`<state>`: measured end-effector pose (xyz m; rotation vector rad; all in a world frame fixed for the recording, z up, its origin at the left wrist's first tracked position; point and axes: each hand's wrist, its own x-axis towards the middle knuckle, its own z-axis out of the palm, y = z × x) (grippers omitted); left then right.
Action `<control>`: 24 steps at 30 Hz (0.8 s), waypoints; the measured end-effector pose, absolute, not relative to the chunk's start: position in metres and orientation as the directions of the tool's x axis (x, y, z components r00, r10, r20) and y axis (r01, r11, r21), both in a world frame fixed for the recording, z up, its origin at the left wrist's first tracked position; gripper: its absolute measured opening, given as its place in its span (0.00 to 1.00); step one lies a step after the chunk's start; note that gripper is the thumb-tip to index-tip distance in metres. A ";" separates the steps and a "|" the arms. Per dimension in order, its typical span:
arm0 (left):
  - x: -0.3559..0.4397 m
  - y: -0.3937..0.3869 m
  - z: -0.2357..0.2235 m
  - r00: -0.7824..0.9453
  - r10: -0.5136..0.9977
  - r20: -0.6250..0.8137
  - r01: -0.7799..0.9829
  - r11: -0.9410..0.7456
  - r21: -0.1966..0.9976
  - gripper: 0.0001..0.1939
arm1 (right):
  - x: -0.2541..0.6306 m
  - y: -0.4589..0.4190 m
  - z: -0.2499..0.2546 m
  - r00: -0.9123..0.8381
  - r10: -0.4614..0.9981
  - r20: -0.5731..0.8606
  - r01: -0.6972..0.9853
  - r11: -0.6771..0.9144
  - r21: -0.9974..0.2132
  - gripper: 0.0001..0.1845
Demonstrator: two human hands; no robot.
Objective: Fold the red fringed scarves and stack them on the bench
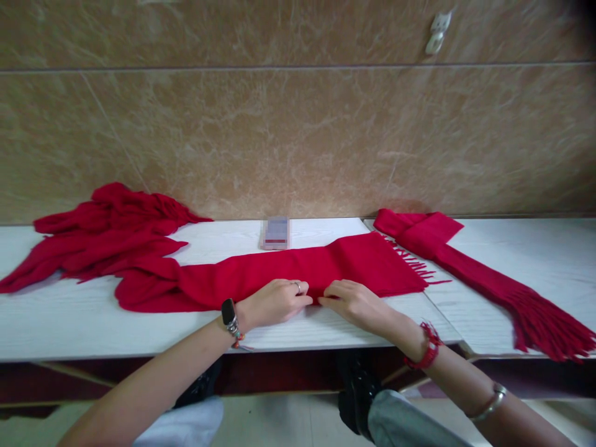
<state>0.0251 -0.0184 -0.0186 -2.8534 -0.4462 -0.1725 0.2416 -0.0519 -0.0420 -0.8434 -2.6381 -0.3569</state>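
Observation:
A red scarf [279, 273] lies stretched along the white table [69, 323], its fringe at the right end. My left hand [274, 302] and my right hand [354, 302] meet at the scarf's near edge in the middle. Both have their fingers curled and pinched on the cloth's edge. The left wrist wears a watch, the right a red bracelet.
A heap of red scarves [107, 233] lies at the back left. A folded red scarf [465, 261] with fringe runs over a second table at the right. A small box [275, 233] stands by the brown marble wall. My legs and dark shoes show below the table edge.

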 end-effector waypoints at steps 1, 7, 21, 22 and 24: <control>0.024 -0.018 -0.017 0.950 0.275 0.147 0.302 -0.930 -0.208 0.09 | 0.243 -0.052 -0.042 -0.761 0.512 0.398 0.595 0.795 0.116 0.15; 0.021 -0.021 -0.013 0.955 0.261 0.142 0.281 -0.949 -0.142 0.11 | 0.249 -0.053 -0.024 -0.739 0.617 0.270 0.625 0.778 -0.065 0.16; 0.023 -0.020 -0.017 0.945 0.291 0.148 0.304 -0.950 -0.074 0.15 | 0.221 -0.004 -0.006 -0.513 0.857 0.055 0.843 0.515 -0.156 0.20; 0.022 -0.020 -0.017 0.945 0.290 0.150 0.303 -0.951 -0.069 0.15 | 0.223 0.001 -0.005 -0.488 0.871 0.064 0.859 0.492 -0.141 0.20; 0.021 -0.021 -0.017 0.941 0.294 0.165 0.307 -0.950 -0.059 0.14 | 0.225 0.005 -0.001 -0.495 0.866 0.074 0.854 0.501 -0.142 0.20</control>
